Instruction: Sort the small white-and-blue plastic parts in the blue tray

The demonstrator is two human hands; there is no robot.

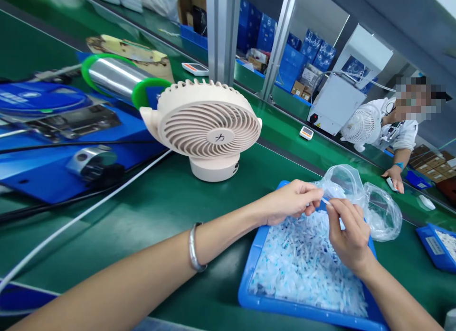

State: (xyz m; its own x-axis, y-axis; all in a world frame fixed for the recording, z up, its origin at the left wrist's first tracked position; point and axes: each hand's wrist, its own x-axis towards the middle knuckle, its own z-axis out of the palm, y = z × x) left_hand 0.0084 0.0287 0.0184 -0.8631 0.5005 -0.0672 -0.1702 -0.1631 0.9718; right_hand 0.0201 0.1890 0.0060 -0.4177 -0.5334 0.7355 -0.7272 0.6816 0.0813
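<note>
Over a blue tray (247, 281) my left hand (295, 200) and my right hand (351, 231) meet, fingertips pinched together. Between them is a small thin white piece (326, 201), gripped at one end by each hand. Its exact kind is too small to make out. Loose small white and light-blue plastic pieces (302, 269) fill the tray beneath. A clear plastic bag (344, 176) lies at the tray's far edge, just behind my fingers. A silver bangle (194, 248) circles my left wrist.
A cream desk fan (215, 127) stands left of the tray. Further left are a metal roller with green ends (114, 77) and a white cable (89, 214). Another person's hand (394, 176) rests on a white object across the bench. A second blue tray (432, 248) sits far right.
</note>
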